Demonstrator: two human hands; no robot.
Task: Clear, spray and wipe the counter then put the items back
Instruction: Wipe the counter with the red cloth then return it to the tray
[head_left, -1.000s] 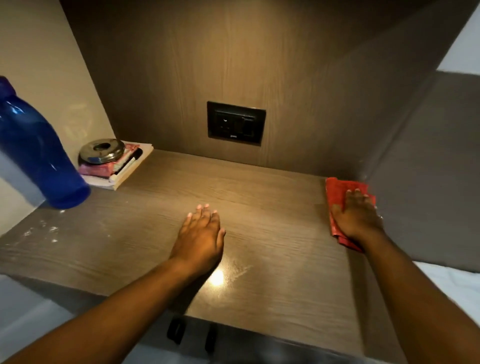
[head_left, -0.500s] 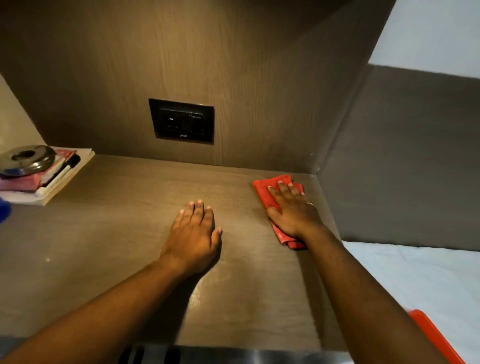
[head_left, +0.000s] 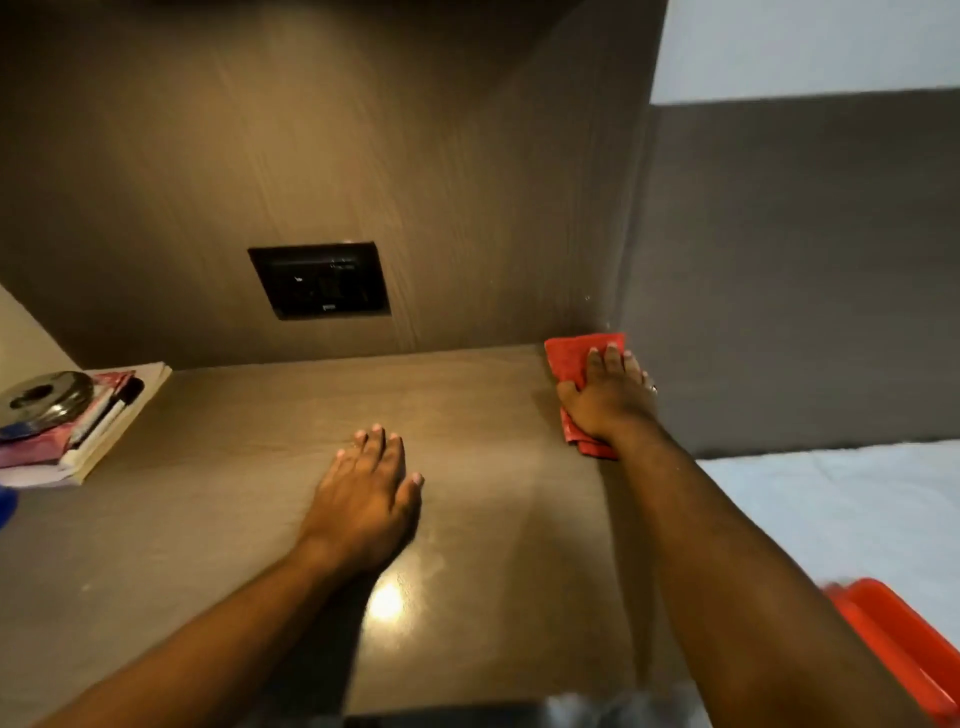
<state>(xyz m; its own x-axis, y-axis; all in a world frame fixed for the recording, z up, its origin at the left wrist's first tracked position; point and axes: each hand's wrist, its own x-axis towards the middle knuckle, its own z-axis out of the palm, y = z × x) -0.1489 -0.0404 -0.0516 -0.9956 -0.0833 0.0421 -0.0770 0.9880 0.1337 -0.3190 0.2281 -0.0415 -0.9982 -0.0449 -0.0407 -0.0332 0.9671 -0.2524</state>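
The wood-grain worktop (head_left: 249, 493) is mostly bare, with a bright glare spot toward 6 o'clock. At 9 o'clock a stack of books (head_left: 111, 426) lies against the wall, topped by a round metal lid (head_left: 44, 397) and a marker (head_left: 106, 410). At 2 o'clock a red cloth (head_left: 571, 358) lies flat in the back corner. A palm (head_left: 363, 499) rests flat near the centre.
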